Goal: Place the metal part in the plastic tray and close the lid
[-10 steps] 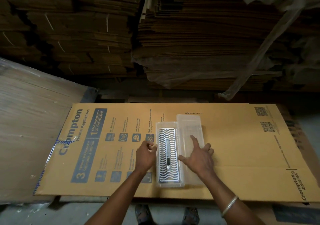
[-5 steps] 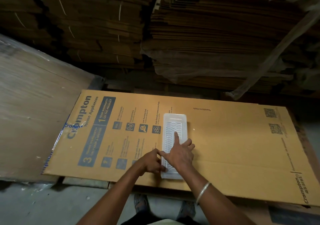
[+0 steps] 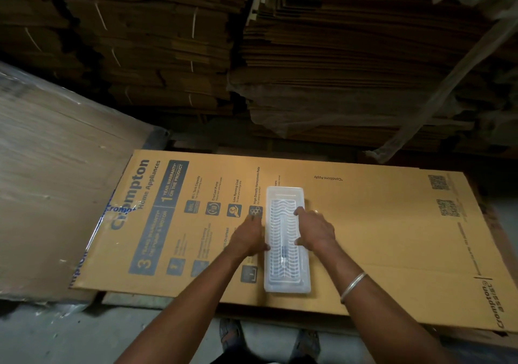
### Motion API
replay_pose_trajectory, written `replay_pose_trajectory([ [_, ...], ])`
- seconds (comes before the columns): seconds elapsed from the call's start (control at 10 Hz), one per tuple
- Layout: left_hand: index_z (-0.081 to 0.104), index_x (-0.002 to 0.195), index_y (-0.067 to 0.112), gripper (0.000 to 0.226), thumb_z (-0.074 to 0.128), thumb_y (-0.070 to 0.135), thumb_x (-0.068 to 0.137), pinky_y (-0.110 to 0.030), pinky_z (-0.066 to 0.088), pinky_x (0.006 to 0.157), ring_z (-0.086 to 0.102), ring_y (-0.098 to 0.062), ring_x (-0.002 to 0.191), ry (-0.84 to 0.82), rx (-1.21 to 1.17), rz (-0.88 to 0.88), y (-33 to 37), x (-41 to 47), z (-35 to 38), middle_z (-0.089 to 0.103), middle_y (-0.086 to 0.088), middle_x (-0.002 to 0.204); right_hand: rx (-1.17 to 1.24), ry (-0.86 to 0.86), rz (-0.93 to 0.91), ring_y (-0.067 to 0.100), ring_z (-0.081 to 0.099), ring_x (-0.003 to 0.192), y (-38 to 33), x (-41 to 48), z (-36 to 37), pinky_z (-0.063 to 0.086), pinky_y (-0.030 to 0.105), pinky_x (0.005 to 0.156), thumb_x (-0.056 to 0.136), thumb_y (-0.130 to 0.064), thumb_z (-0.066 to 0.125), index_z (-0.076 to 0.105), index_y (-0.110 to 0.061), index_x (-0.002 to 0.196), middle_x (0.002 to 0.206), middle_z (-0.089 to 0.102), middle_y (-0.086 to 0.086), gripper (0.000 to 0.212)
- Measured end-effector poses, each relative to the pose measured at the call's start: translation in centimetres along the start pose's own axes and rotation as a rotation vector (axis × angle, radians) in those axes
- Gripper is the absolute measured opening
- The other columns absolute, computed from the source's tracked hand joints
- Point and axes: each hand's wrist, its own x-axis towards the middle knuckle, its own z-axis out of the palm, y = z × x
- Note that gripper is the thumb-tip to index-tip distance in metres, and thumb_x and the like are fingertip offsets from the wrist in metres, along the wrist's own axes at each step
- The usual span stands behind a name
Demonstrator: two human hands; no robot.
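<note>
My plastic tray (image 3: 286,240) lies flat on the printed cardboard sheet (image 3: 392,237), its long side running from 12 to 6 o'clock, near the sheet's middle. The clear lid (image 3: 284,194) is down over it, and the metal part (image 3: 281,237), a pale grille of wavy bars, shows through the plastic inside.

My left hand (image 3: 249,236) sits at the tray's 9 o'clock edge, fingers spread and flat, the palm on the cardboard and the thumb touching the tray's long side. My right hand (image 3: 316,230) sits at the 3 o'clock edge, also spread wide, with a fingertip and the thumb laid over the lid's rim. Neither hand wraps around anything; both press flat against the tray from opposite sides. A metal bangle (image 3: 352,286) circles my right wrist.

At 12 o'clock beyond the sheet stand stacks of flattened cartons (image 3: 336,55), partly under plastic film. At 9 o'clock a wrapped brown board (image 3: 56,181) slopes beside the sheet. At 6 o'clock, below the sheet's near edge, my 2 sandalled feet (image 3: 232,335) stand on grey floor.
</note>
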Motion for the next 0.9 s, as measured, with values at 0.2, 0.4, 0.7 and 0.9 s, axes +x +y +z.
replay_pose_trajectory([
  [0.2,-0.010,0.160,0.002,0.149,0.092,0.049,0.062,-0.047,0.008,0.129,-0.007,-0.035,0.158,0.023,0.600,0.174,3.1,3.6,-2.1,-0.014,-0.019,0.169,-0.116,-0.066,-0.153,0.026,-0.004,0.157,0.5,2.7,-1.5,0.017,0.044,0.124,0.060,-0.031,0.096,-0.001,-0.021,0.162,0.171,-0.009,0.004,0.141],
  [0.4,-0.012,0.159,-0.003,0.149,0.092,0.046,0.065,-0.045,0.008,0.129,-0.006,-0.034,0.158,-0.049,0.629,0.128,3.8,5.4,-2.4,-0.012,-0.021,0.169,-0.115,-0.119,-0.183,0.021,-0.007,0.157,1.0,4.0,-1.4,0.014,0.038,0.125,0.058,-0.034,0.097,-0.006,-0.016,0.161,0.170,-0.013,0.003,0.147],
  [0.7,-0.011,0.159,-0.003,0.154,0.092,0.054,0.059,-0.046,0.010,0.129,-0.005,-0.035,0.158,-0.058,0.646,0.172,4.0,5.8,-3.0,-0.010,-0.023,0.168,-0.072,-0.117,-0.235,0.022,-0.008,0.157,1.5,4.9,-1.4,0.010,0.040,0.125,0.059,-0.035,0.096,-0.006,-0.018,0.161,0.170,-0.011,0.003,0.145],
  [0.9,-0.002,0.162,0.002,0.108,0.060,0.058,0.093,-0.041,0.010,0.129,0.003,-0.030,0.158,0.075,0.428,0.166,4.7,5.3,-5.3,-0.003,-0.017,0.170,-0.053,0.053,-0.223,0.022,-0.002,0.158,0.7,4.7,-3.2,0.003,0.042,0.127,0.092,-0.061,0.056,0.002,-0.013,0.161,0.171,-0.002,0.007,0.100],
])
